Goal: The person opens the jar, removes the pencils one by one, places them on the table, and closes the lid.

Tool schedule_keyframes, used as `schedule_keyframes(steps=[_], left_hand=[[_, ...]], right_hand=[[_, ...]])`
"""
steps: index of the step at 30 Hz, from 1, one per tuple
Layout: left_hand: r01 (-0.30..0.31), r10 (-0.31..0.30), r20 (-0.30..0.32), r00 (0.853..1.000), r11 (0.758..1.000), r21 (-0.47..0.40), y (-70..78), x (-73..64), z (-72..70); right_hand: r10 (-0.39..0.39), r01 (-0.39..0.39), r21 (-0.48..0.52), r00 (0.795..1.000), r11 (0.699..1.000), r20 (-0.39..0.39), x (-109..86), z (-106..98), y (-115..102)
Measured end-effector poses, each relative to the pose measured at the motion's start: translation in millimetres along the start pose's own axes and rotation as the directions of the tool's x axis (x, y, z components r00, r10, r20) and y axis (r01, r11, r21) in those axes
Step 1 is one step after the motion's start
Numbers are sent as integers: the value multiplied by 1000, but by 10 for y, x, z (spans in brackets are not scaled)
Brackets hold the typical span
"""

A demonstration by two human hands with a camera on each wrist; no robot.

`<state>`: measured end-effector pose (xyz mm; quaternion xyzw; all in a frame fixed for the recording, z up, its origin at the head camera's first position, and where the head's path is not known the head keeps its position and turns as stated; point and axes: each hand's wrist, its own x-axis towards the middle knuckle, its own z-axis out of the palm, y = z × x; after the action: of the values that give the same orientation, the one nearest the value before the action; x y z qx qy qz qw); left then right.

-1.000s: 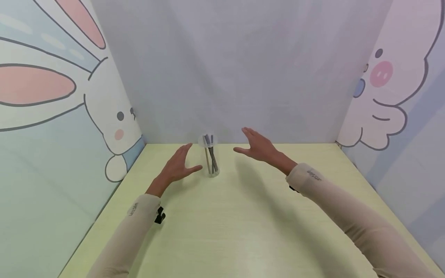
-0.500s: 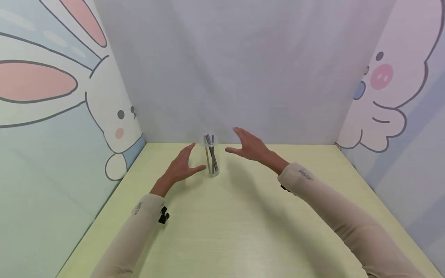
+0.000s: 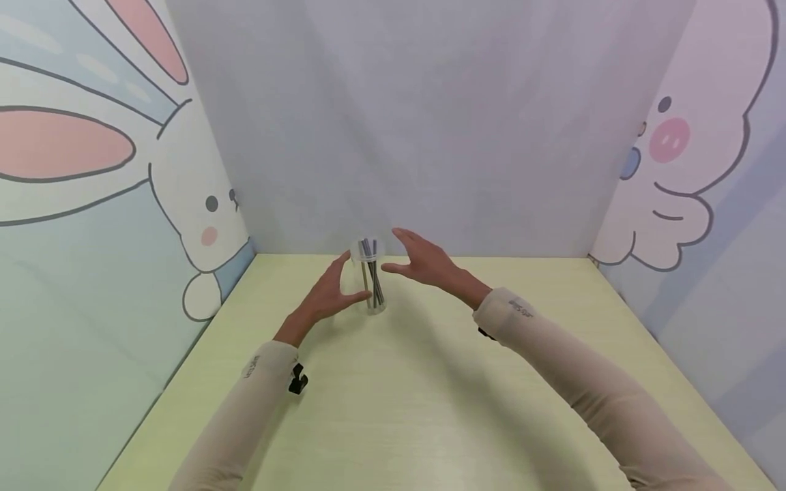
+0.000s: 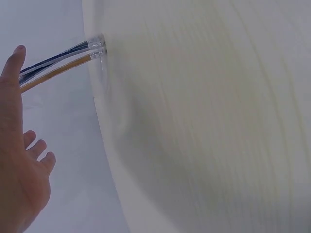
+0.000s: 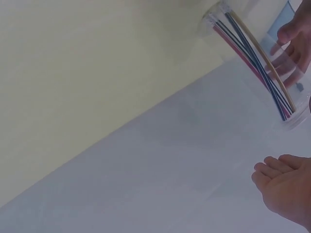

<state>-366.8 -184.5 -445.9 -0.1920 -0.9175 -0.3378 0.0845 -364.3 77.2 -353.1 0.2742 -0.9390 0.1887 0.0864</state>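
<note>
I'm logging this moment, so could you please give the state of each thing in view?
Clear container: upright on the table, whether lidded is unclear.
Thin sticks: leaning inside the container.
Left hand: spread beside the container, contact unclear.
Right hand: spread, holding nothing.

We see glossy clear-plastic cup (image 3: pixel 376 309) between fingers (image 3: pixel 339 264), smooth sticks (image 3: pixel 375 283) inside; smooth wood-grain tabletop (image 3: pixel 393 402) below fingers, matt cloth backdrop (image 3: pixel 442 136) beyond.

Beige sleeves (image 3: pixel 583 375), dark lettering (image 3: pixel 521 309), probably black clips (image 3: pixel 298 380)
</note>
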Motion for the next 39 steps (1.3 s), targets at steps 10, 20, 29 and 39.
schedule_keyframes(steps=[10,20,29,39], left_hand=[[-59,56,-31,998,993,-100,17,49,95],[-97,90,-43,995,977,-189,87,101,157],[-97,83,-61,995,958,-271,63,160,230],[-58,55,-19,998,947,-317,55,178,241]], right_hand=[[-58,60,63,998,996,-36,64,74,-123],[-34,35,58,999,998,-22,186,169,-244],[6,-3,50,998,999,-58,275,240,-340],[7,5,83,990,997,-144,321,365,-312]])
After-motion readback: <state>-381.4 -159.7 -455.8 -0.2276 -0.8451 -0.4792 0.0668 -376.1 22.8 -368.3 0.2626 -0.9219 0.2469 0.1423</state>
